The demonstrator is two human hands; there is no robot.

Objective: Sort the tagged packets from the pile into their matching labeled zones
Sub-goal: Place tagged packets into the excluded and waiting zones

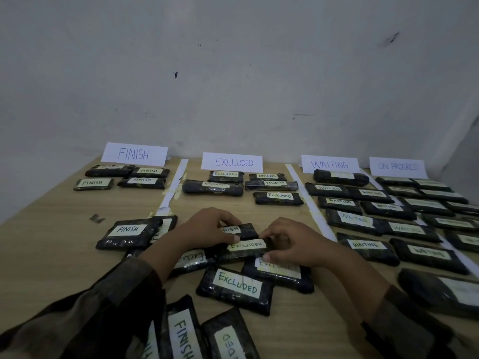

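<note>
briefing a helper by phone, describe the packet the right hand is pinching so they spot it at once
From the EXCLUDED sign at the wall, come straight toward the near pile. There the right hand pinches a dark packet tagged EXCLUDED. The pile's other EXCLUDED packets lie nearer the person, and the packet just behind it, in the left hand, says FINISH.

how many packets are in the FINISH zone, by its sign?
4, in two rows before the FINISH sign: back-left packet, back-right packet, front-left packet, front-right packet. Any packet hidden underneath these would not show.
</note>
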